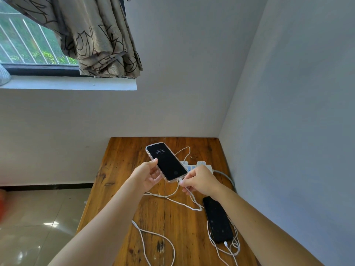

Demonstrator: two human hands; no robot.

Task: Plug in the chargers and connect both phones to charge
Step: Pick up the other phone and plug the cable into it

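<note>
My left hand [148, 176] holds a phone in a clear case [166, 162] above the wooden table [123, 169]; its screen is lit and reads 08:15. At the phone's bottom edge my right hand [199, 180] pinches the plug of a white cable [180, 181]. A second, dark phone [217, 220] lies on the table to the right with a white cable [226, 244] at its near end. Behind my right hand sits a white power strip [194, 166] with white chargers in it.
White cables [159, 235] loop loosely over the table's middle and near right. The table stands in a corner, with walls behind and to the right. A tiled floor [38, 217] lies to the left, and a window with a curtain [96, 35] is up left.
</note>
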